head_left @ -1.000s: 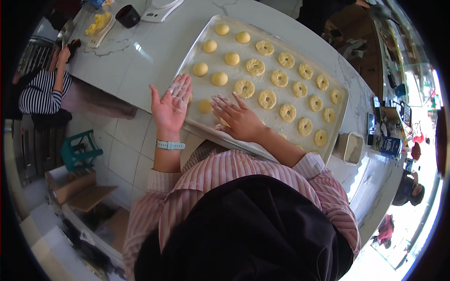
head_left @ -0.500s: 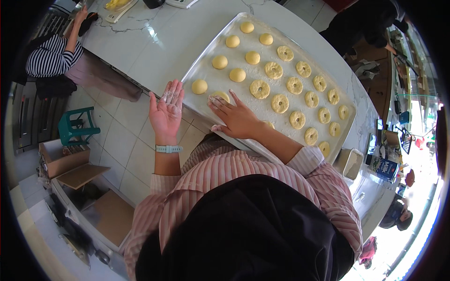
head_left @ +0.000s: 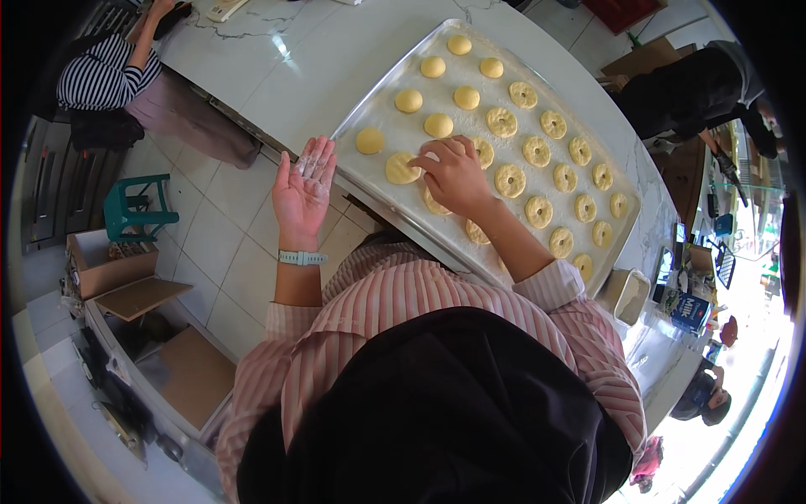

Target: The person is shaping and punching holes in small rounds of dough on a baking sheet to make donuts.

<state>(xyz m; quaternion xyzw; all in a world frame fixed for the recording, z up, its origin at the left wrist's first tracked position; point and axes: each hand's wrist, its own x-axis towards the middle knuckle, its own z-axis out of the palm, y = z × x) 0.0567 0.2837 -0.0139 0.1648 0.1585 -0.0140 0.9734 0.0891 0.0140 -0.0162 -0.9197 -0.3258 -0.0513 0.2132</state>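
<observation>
My left hand [head_left: 303, 189] is held palm up beside the tray's left corner, fingers stretched and dusted with flour, holding nothing. Over the near left part of the metal tray [head_left: 390, 200] is my right hand [head_left: 457, 176], palm down with bent fingers apart. Its fingertips are at the right edge of a flattened dough round [head_left: 402, 168]; whether they press into it cannot be seen. Close by lie smooth dough balls, one [head_left: 369, 140] left of the flattened round and another [head_left: 438, 125] beyond it. Flattened dough rings [head_left: 510, 181] with centre holes fill the right side. My right hand partly covers some.
The tray rests on a marble counter [head_left: 311, 92]. A metal loaf pan [head_left: 625, 296] stands right of it. Left on the floor are a green stool [head_left: 141, 210] and an open cardboard box [head_left: 109, 265]. Other people work at far left [head_left: 101, 80] and far right [head_left: 684, 92].
My right hand has gone from lying flat on the near left dough to bent fingers at its right edge. That dough now shows as a wider, flattened round. My left hand stays palm up.
</observation>
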